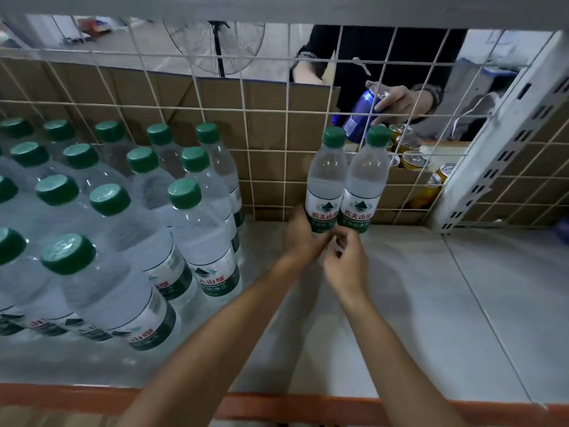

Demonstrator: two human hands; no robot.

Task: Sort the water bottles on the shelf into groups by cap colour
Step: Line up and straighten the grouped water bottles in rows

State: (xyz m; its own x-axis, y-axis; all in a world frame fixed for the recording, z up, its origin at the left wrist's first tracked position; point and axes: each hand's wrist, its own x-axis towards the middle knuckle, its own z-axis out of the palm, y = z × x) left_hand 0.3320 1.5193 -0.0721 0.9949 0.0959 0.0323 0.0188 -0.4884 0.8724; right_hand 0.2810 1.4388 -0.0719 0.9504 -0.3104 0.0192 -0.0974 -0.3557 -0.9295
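Evidently mid-placement: left hand [303,238] grips left bottle [324,192]; right hand [348,265] touches right bottle [365,192], grip unclear; next, probably join both to green group [201,232].

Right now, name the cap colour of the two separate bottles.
Green caps, clearest in the head view.

We see the shelf [431,303] under dim, even overhead light, with soft shadows across its middle, pale glare on the bottle caps [68,253] at its left, and its edges bowed and blurred.
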